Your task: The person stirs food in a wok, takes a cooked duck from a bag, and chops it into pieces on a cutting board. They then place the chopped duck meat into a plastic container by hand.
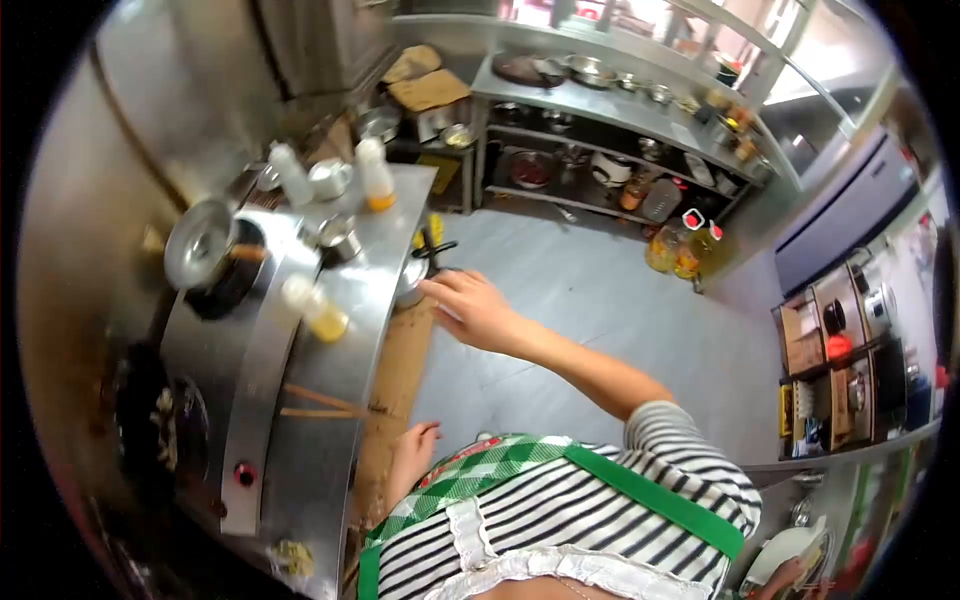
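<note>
Unclenched and outstretched, my right hand [468, 308] hangs past the counter's edge, fingers slightly bent and thumb apart. Just beyond its fingertips sits a rounded grey metal vessel [408, 284], partly hidden by the counter [330, 375]; whether my fingers touch it, I cannot tell. Directly above that hand in view, a black handle-like piece [432, 250] stands out against the floor [560, 270], its join to the vessel hard to make out.

Nearer my body, my left hand [408, 458] shows only in part, its wrist cut off by my green checked apron [500, 458]. Its fingers curl, and I cannot tell whether they grasp anything. Just past them, a pair of wooden chopsticks [320, 412] lies on the counter, the near ends blurred.

Across the counter from my right hand stand a blurred squeeze bottle [325, 318] with yellow contents and a metal cup [340, 240]; farther off, on the stove side, rests a pan [195, 250]. Well to the left of my left hand, a dark wok [140, 430] fades into shadow, its pale contents indistinct.
</note>
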Motion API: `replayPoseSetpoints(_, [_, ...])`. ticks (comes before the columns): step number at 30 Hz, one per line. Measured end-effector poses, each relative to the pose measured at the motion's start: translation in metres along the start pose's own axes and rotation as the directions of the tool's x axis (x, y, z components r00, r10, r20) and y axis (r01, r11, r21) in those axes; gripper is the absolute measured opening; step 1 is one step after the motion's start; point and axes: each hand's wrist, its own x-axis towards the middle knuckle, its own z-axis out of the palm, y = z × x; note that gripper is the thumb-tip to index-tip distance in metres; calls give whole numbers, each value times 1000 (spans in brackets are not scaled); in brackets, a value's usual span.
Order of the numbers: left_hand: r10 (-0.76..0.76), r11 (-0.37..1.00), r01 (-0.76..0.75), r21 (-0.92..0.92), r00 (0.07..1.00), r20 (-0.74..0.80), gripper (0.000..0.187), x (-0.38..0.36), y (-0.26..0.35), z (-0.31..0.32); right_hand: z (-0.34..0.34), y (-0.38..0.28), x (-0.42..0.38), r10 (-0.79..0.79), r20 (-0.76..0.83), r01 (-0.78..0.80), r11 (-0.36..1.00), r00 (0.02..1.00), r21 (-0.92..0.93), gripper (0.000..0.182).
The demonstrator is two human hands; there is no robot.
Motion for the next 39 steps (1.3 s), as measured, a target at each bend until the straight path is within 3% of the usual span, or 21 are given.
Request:
replayPoseSetpoints(4, [-81,995,90,-52,984,157,26,99,83,47,-47,89,-68,445,-4,-445,895,895,15,36])
replayPoseSetpoints(7, [360,897,-376,233,926,112,30,164,45,55,-49,157,-61,531,-50,-525,845,846,106,33])
replayPoseSetpoints(10, [-38,884,-47,465,984,171,38,220,-12,63,-20,234,-33,529,-60,-510,838,846,195,33])
replayPoseSetpoints(13, [-353,935,347,68,907,228,41,284,-9,94,-16,328,33,394,-51,-378,905,917,194,35])
replayPoseSetpoints(16, [-533,702,652,-288,748,395,47,391,36,111,-28,428,81,429,83,-437,875,899,207,39])
replayPoseSetpoints(17, [-444,875,468,-126,879,174,40,445,84,109,-36,464,88,465,140,-485,841,874,239,40])
replayPoseSetpoints(18, [135,958,-145,246,989,56,33,523,47,102,-46,502,89,507,130,-523,816,852,248,40])
replayPoseSetpoints(19, [-74,989,55,-134,987,-140,29,568,122,105,-53,532,80,555,124,-566,778,822,271,41])
replayPoseSetpoints(20, [-42,997,29,-68,977,-207,28,628,164,100,-66,560,69,605,99,-608,756,790,243,41])
replayPoseSetpoints(21, [257,950,-173,258,905,-340,28,682,207,103,-75,594,51,636,40,-634,760,771,140,41])
replayPoseSetpoints(22, [404,910,-337,241,852,-334,25,732,250,106,-85,627,24,610,-88,-604,792,788,89,40])
replayPoseSetpoints(24, [551,817,-471,333,808,-209,22,810,343,124,-124,673,-28,736,-158,-742,670,658,27,39])
replayPoseSetpoints(25, [667,725,-573,383,723,-180,20,849,376,134,-151,687,-47,887,-39,-883,462,460,88,43])
replayPoseSetpoints(26, [667,718,-588,373,735,-122,18,880,411,146,-168,708,-73,952,-21,-950,305,304,67,42])
replayPoseSetpoints(27, [679,700,-614,364,730,-75,17,915,450,160,-153,752,-140,888,-212,-903,427,409,48,41])
replayPoseSetpoints(28, [760,617,-705,349,649,-33,16,952,481,174,-159,780,-172,821,-329,-885,437,466,-164,39])
replayPoseSetpoints(30, [835,527,-793,306,551,-11,14,1015,548,204,-200,822,-165,965,-237,-992,98,115,-83,31])
replayPoseSetpoints(33, [891,441,-860,255,453,-12,15,1080,654,250,-231,940,-139,809,-466,-916,402,358,-4,29])
replayPoseSetpoints(35, [898,436,-886,157,438,-23,15,1112,717,277,-286,991,-63,746,-527,-874,486,406,13,26])
replayPoseSetpoints(36, [918,397,-906,150,396,-32,15,1120,750,292,-321,1027,-28,532,-676,-779,618,510,-102,20])
replayPoseSetpoints(39, [947,231,-933,276,280,155,28,1155,846,328,-497,1053,132,179,-801,-580,779,572,-240,13])
